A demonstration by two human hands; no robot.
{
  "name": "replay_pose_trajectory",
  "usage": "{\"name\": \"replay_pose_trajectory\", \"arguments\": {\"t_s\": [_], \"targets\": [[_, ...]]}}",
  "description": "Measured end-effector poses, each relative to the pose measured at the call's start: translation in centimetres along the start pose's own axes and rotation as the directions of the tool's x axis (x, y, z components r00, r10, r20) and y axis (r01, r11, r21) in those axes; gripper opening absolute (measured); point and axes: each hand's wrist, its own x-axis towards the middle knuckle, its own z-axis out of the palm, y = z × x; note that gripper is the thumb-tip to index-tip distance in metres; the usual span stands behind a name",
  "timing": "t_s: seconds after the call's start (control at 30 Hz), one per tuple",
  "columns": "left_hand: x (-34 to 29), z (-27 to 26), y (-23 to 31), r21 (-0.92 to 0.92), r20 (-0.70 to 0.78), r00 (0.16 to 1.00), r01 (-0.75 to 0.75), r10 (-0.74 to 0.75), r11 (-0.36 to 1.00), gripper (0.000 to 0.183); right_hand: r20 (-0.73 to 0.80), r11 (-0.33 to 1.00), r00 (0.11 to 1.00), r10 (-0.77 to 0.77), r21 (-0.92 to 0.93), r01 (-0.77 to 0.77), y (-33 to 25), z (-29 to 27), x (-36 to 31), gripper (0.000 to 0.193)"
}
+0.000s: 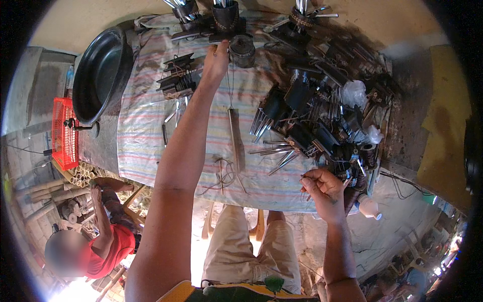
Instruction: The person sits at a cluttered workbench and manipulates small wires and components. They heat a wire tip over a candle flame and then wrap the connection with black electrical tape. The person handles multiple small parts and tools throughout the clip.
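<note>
Striped cloth (141,136) covers the table, and on it lies a strip (234,133), a thin cord (231,103) running from its far end. Beyond the strip, the left hand (216,60) reaches beside a pot (243,50); its grip I cannot tell. Nearer than the strip and rightward, the right hand (324,193) pinches something thin. A tool heap (299,95) lies right of the strip. The step in hand seems a far reach; the next move probably calls for a sure fingertip grip.
</note>
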Motion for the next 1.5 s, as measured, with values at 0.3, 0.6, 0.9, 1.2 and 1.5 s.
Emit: {"name": "replay_pose_trajectory", "arguments": {"t_s": [0.3,0.6,0.9,1.2,1.5], "targets": [[-1.1,-1.4,1.5,-0.009,0.212,0.972,0.103,-0.099,0.995,0.070,0.030,0.996,0.999,-0.040,0.086,0.038,1.4,-0.1,0.0,0.015],[-1.6,-0.5,1.7,-0.098,0.068,0.998,0.015,-0.008,0.995,0.060,0.099,0.999,0.995,-0.001,0.049,-0.004,1.5,0.4,0.2,0.014],[-0.4,0.6,1.4,0.052,-0.032,0.999,-0.039,0.041,0.998,0.060,0.112,1.000,0.994,0.015,0.009,-0.016,1.4,0.3,0.3,0.015],[1.4,1.1,-0.5,0.119,-0.049,0.987,-0.149,0.156,0.982,0.047,0.112,1.000,0.993,0.031,-0.001,-0.031,1.6,0.3,0.2,0.015],[1.5,1.6,-2.2,0.300,-0.039,0.890,-0.422,0.453,0.855,0.051,0.105,1.000,0.994,0.021,-0.004,-0.021,1.8,0.3,0.1,0.015]]}}
